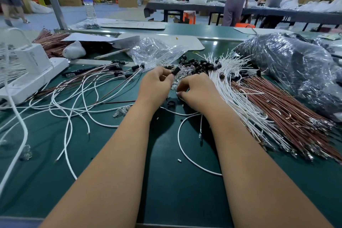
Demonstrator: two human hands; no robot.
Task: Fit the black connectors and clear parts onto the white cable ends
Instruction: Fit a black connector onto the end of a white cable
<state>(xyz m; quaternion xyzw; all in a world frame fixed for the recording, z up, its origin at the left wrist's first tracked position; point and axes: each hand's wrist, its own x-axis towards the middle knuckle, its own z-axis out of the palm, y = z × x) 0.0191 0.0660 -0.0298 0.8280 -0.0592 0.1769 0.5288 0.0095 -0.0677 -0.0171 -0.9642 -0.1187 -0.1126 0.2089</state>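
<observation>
Left hand (157, 81) pinches a black connector (176, 70); right hand (196, 89) curls over the clear parts (182, 72), grip hidden. White cables (231, 87) lie right, bag (155, 52) beyond.

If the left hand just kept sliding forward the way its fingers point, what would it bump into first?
Most likely the heap of black connectors and clear parts right beyond the left hand, which already pinches one black connector. Depth is hard to judge, but the clear plastic bag lies farther back.

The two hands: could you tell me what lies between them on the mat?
In the head view, small clear parts lie between the left hand and right hand, on the green mat.
</observation>
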